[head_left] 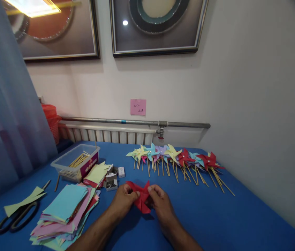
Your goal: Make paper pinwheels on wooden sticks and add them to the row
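A: What are the hands on?

B: A red paper pinwheel head (141, 198), low over the blue counter (215, 216), near its front edge. The left hand (123, 201) pinches its left side and the right hand (160, 202) its right, each grip closed on the folds between thumb and fingertips.

A: How would it handle?

B: I'd judge it very light and thin, easily creased or torn. The folded points probably spring back if let go, so the best hold looks to be near the middle where the tips meet, with light pressure only.

A: Anything you can't make out?

B: The centre of the paper sits behind the thumbs, so I can't tell whether a pin is in it. No stick shows under it. The small boxes (112, 179) beside the stack of coloured sheets (66, 212) hold something metallic, too small to name. The scissors (16, 216) lie partly under a yellow-green sheet (23, 202), and the finished pinwheels (179, 158) overlap along the wall.
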Demonstrator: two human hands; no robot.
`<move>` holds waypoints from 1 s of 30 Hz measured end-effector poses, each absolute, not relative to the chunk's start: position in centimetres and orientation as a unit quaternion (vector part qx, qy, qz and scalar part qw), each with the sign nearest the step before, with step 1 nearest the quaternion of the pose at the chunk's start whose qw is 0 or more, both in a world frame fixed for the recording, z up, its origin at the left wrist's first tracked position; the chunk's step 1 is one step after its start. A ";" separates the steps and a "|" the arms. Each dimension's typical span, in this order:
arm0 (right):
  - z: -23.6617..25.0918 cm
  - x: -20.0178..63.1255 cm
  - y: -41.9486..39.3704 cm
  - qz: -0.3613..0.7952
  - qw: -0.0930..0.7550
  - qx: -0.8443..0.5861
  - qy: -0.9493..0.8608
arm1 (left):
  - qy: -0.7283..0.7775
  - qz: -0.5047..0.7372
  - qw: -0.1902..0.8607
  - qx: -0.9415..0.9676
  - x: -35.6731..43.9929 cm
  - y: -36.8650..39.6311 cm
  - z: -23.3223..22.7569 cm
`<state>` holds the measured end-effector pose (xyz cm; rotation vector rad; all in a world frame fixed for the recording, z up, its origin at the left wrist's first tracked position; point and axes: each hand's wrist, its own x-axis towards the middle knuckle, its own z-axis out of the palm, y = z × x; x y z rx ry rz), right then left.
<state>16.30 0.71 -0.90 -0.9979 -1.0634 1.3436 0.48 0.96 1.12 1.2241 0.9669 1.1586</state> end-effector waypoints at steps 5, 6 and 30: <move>-0.8 16.3 0.8 0.585 0.555 -0.399 -0.437 | 0.428 0.489 0.550 0.524 0.5 1.1 0.7; -0.9 16.3 0.8 0.589 0.551 -0.395 -0.439 | 0.429 0.484 0.549 0.530 0.5 1.0 0.6; -0.4 16.9 0.9 0.524 0.573 -0.443 -0.448 | 0.394 0.445 0.591 0.545 0.8 0.3 1.3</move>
